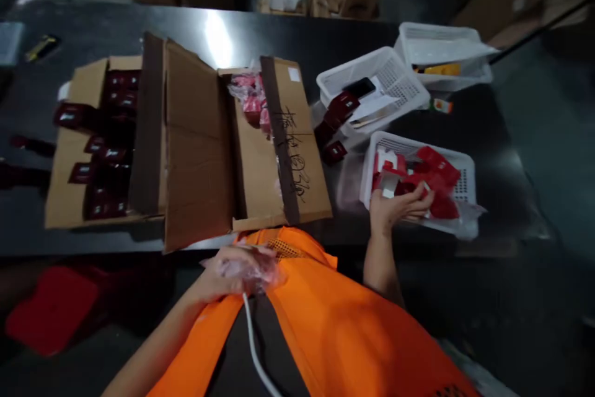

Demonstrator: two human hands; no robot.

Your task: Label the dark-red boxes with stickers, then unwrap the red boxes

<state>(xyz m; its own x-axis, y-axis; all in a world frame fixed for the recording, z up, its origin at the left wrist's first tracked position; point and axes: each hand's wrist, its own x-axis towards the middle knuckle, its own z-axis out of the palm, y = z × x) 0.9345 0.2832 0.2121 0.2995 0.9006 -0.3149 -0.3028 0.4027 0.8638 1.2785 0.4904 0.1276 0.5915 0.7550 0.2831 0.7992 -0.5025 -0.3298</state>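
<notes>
My left hand is closed around a crumpled clear plastic bag, close against the orange vest. What is inside the bag cannot be made out. To the right, my right hand reaches into a white plastic basket of red packaging. Its fingers curl around a small red box with a white open end, partly hidden by the hand. Red packets lie beside the fingers in the same basket.
An open carton holds pink plastic-wrapped items. Another carton at left contains several dark red boxes. More dark red boxes lean by a white basket with a phone. A yellow cutter lies far left.
</notes>
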